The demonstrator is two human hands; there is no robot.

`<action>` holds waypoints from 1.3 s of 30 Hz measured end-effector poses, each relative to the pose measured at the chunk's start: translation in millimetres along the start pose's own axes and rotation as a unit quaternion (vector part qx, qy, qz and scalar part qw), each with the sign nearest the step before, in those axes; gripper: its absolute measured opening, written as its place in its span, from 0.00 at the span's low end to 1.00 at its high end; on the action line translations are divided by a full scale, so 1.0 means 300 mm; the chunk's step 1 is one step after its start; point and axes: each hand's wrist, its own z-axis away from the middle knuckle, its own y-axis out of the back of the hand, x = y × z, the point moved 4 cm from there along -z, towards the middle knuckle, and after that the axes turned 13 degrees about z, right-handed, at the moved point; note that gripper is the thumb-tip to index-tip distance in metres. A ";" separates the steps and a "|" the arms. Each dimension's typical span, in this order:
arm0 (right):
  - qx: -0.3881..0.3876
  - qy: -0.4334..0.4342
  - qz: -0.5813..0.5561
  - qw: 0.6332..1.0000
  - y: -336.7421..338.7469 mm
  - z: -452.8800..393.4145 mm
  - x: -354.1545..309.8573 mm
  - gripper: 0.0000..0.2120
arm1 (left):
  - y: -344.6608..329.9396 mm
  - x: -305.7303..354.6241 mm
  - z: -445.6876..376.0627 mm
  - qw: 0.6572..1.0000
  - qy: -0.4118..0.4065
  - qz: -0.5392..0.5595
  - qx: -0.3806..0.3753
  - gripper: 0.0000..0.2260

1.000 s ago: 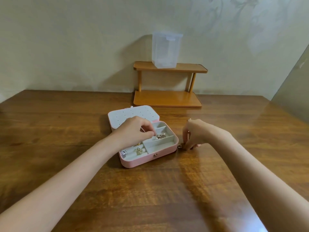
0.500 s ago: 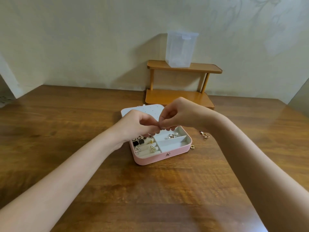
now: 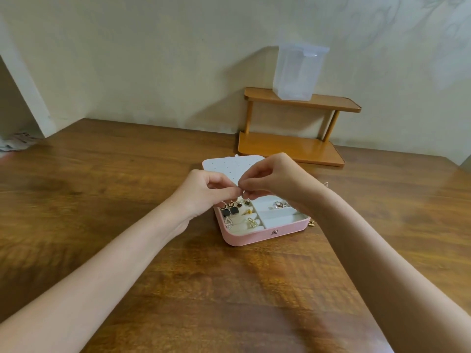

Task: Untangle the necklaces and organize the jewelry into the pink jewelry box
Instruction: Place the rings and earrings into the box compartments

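While I log from largest to smallest: wooden worktop (image 3: 127, 200), carrying all items. Two-tier wooden shelf (image 3: 300, 105) at the far wall, clear plastic container (image 3: 297, 72) on its top tier. Pink jewelry box (image 3: 254, 236) at centre, lid open and laid back, earrings (image 3: 230, 211) in its left compartments, rings (image 3: 278, 205) in a right one. My left hand (image 3: 204, 192) and right hand (image 3: 270, 179) meet above the box, fingertips pinching one tiny piece between them; I cannot tell what. Small gold piece (image 3: 311, 223) on the worktop, just beside the box's right edge.
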 end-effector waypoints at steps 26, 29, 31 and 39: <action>-0.181 0.054 0.281 0.941 -0.082 -0.001 -0.004 0.03 | -0.035 0.017 0.033 0.904 -0.031 -0.405 -0.129 0.06; -0.180 0.046 0.289 0.939 -0.101 0.003 -0.002 0.04 | -0.050 0.015 0.031 0.894 -0.027 -0.425 -0.139 0.07; -0.174 0.038 0.293 0.939 -0.108 -0.001 0.004 0.05 | -0.048 0.017 0.031 0.888 -0.031 -0.437 -0.139 0.08; -0.164 0.042 0.319 0.933 -0.129 -0.008 0.013 0.04 | -0.048 0.019 0.025 0.888 -0.037 -0.437 -0.140 0.07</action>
